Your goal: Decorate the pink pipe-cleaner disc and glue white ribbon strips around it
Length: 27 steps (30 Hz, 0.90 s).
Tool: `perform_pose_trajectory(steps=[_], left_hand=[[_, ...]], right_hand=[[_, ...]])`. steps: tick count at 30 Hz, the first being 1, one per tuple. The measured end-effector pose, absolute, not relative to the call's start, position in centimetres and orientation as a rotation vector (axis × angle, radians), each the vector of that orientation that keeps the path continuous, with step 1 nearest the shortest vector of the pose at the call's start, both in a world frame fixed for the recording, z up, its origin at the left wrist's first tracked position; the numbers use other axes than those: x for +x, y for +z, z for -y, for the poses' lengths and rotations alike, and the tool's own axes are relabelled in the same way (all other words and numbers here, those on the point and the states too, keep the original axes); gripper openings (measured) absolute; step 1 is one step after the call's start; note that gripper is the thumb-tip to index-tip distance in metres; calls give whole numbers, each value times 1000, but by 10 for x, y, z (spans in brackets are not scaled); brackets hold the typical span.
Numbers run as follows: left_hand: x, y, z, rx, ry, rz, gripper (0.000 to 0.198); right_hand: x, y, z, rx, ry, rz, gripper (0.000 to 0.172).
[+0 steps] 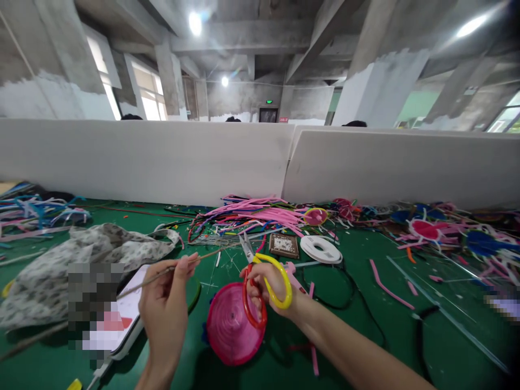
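Observation:
Pinched between thumb and fingers of my left hand (164,303) is a thin brown cord (152,277), running from the lower left up toward the middle. My right hand (270,284) grips a pair of scissors (248,250) with one yellow and one red handle loop. Their slightly parted blades point up and left, close to the cord's far end; I cannot tell whether they touch it. Below the scissors, a round pink woven disc (231,325) with a dark pink rim lies on the green table (345,346).
A phone (130,309) with a cable and a patterned cloth (40,287) lie at left. Behind are a pile of pink strips (260,214), a small brown framed square (283,245) and a white spool (320,249). Colourful pieces (426,230) crowd the right. A white partition (162,162) closes the back.

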<state>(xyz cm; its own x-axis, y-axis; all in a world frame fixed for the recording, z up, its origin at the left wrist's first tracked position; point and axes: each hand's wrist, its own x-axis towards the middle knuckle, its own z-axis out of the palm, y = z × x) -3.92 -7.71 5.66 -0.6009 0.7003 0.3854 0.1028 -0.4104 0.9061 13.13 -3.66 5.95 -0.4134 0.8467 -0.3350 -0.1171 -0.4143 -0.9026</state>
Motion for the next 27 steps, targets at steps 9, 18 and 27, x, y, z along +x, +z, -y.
perform_pose_trajectory(steps=[9, 18, 27], left_hand=[[-26, 33, 88, 1010, 2052, -1334, 20], [-45, 34, 77, 840, 2049, -1199, 18], [-25, 40, 79, 814, 1963, -1144, 18]], right_hand=[[152, 61, 6, -1204, 1894, 1015, 14], [186, 52, 34, -1317, 1964, 987, 48], [182, 44, 99, -1277, 2133, 1023, 59]])
